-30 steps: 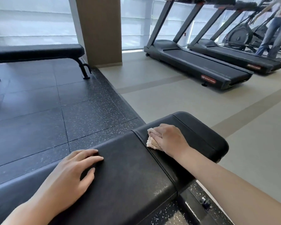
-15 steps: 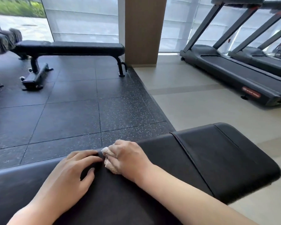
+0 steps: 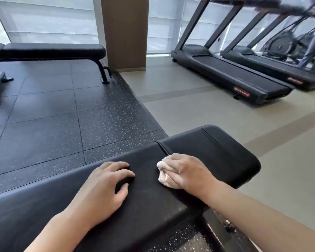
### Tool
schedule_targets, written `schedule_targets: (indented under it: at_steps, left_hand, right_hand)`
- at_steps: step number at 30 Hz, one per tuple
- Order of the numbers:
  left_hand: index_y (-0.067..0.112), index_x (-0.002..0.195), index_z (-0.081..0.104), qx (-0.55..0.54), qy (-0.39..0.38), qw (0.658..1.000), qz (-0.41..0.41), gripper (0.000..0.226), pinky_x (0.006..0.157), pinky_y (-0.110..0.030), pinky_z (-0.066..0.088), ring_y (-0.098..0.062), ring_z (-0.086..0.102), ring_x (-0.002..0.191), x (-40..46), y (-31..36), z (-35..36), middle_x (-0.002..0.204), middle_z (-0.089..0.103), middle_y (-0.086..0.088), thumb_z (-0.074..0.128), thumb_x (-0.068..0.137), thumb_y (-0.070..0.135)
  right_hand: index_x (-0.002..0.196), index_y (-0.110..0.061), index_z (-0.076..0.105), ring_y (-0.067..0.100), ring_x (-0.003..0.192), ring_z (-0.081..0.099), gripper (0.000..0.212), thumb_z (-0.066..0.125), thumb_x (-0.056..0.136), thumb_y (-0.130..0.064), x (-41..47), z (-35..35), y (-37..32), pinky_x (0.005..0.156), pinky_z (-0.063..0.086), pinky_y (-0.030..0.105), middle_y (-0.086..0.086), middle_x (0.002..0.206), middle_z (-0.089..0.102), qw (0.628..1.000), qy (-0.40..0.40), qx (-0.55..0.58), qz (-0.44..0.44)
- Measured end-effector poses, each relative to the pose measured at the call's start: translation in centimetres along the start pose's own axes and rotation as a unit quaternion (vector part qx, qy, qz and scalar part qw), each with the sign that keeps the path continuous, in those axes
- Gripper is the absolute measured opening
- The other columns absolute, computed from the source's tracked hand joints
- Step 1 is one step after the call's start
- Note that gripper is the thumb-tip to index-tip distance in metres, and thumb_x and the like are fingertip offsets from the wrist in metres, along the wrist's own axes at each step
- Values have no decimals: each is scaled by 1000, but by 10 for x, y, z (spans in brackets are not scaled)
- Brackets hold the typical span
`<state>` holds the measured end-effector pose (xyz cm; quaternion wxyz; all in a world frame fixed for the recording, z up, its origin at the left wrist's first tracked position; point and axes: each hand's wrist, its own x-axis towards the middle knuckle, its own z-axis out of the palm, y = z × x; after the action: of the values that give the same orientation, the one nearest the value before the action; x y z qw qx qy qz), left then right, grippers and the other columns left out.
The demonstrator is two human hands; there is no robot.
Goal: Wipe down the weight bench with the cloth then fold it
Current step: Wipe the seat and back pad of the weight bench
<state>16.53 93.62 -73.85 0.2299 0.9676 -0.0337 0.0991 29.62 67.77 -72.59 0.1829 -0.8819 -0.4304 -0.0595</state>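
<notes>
Right hand (image 3: 191, 171) grip bunched around crumpled beige terry cloth (image 3: 165, 174) on black padded bench (image 3: 216, 148); left hand (image 3: 102, 188) flat, fingers spread.

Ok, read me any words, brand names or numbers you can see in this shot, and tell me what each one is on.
"STAR TRAC": red badge on the rear end of the near treadmill.
Red badge on the far treadmill: too blurred to read.
Nothing written shows on the bench, the cloth, or the other bench.
</notes>
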Motion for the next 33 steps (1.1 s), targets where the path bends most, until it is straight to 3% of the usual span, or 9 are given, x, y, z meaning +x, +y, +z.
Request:
schedule_targets:
  at_steps: [3,9,12,16,21,24,27,30,33]
  left_hand:
    - [41,118,72,-6,-14,999,30,35,112,-24,37,-4,50,130,22,29,17,136,59,23,57,87,40]
    - [40,126,68,-13,-37,996,78,38,114,-20,32,-2,46,131,58,77,43,139,56,24,64,89,31]
    - [40,127,67,-9,-32,995,95,38,112,-18,30,-3,46,131,74,93,55,139,56,23,63,90,32]
    - [40,125,68,-7,-23,994,106,36,113,-32,40,-7,49,132,93,106,70,139,58,20,60,91,34]
    - [40,121,70,-5,-14,994,104,33,111,-36,44,-8,51,130,99,101,80,136,59,21,53,92,41]
    - [39,123,69,-15,9,995,100,35,112,-36,43,-7,51,130,94,96,83,137,58,21,49,95,43]
    - [37,123,70,-20,31,995,94,35,113,-37,42,-7,52,131,90,98,87,138,58,20,49,95,41]
    - [36,121,71,-24,36,995,91,34,111,-38,44,-8,53,129,90,98,89,137,60,20,50,95,40]
    - [36,122,71,-28,35,995,93,34,112,-38,43,-8,53,130,89,97,89,136,60,19,50,95,40]
  right_hand:
    - [114,-34,70,6,87,64,27,54,95,-45,-32,-18,33,78,50,19,-14,94,63,998,37,-20,39]
    - [115,-31,73,11,89,67,38,46,96,-51,-63,-40,87,77,54,28,-12,93,65,995,51,-27,85]
    - [108,-30,75,15,78,66,24,60,96,-43,-68,-50,119,68,52,29,-9,84,62,989,90,-48,111]
    - [102,-30,76,21,71,64,11,70,95,-35,-65,-61,157,63,48,30,-7,76,57,981,107,-70,147]
    - [94,-22,78,26,76,62,29,60,98,-44,-48,-73,199,69,50,36,-2,78,61,971,91,-68,211]
    - [97,-21,79,30,80,62,28,59,98,-42,-29,-73,207,72,50,39,4,81,63,966,86,-70,234]
    - [90,-20,78,31,83,62,26,61,97,-38,-4,-70,207,73,47,38,8,82,66,962,85,-56,255]
    - [67,-13,64,35,81,61,38,60,96,-38,30,-63,207,66,38,34,11,75,64,953,83,-37,289]
    - [70,-12,65,35,84,63,40,58,97,-41,54,-55,205,67,38,32,14,82,69,950,80,-37,298]
